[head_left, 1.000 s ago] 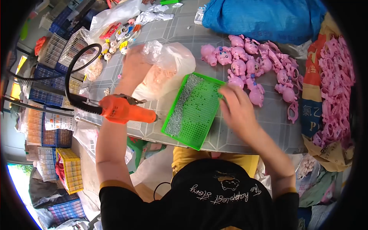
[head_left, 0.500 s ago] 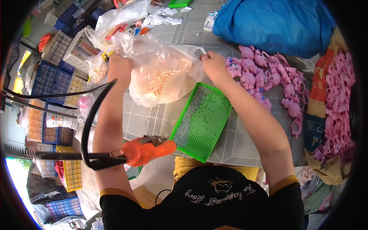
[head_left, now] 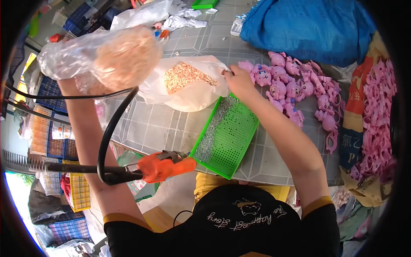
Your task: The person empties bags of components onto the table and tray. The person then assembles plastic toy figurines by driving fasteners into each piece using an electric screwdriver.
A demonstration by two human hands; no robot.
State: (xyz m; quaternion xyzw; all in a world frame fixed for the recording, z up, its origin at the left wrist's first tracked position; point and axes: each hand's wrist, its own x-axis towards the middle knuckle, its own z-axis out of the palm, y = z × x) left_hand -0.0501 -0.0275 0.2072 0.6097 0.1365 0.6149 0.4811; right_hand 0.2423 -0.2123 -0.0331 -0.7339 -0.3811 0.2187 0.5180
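Observation:
My left hand (head_left: 67, 85) is up at the left, its fingers mostly hidden by crumpled film. It holds a clear plastic bag (head_left: 128, 55) of small beige pieces, raised and blurred by motion. A second, whitish plastic bag (head_left: 188, 100) lies open on the table with similar small beige pieces (head_left: 184, 77) inside. Pinched at that bag's right edge are the fingers of my right hand (head_left: 239, 81). Just below stands a green perforated tray (head_left: 233, 137), with small grey metallic bits (head_left: 205, 143) along its left side. An orange power screwdriver (head_left: 165, 167) hangs in front of the tray's near-left corner.
Pink cartoon-shaped plastic parts (head_left: 278, 90) lie in a heap at the right, below a large blue sack (head_left: 308, 30). More pink parts (head_left: 376, 115) are at the far right. A black cable (head_left: 105, 141) and spring cross the left side. Stacked plastic crates (head_left: 55, 137) stand beyond.
My left hand has moved left, lifting the clear bag off the whitish one, whose beige pieces now show uncovered. My right hand keeps its hold on the whitish bag's edge. The screwdriver has shifted slightly.

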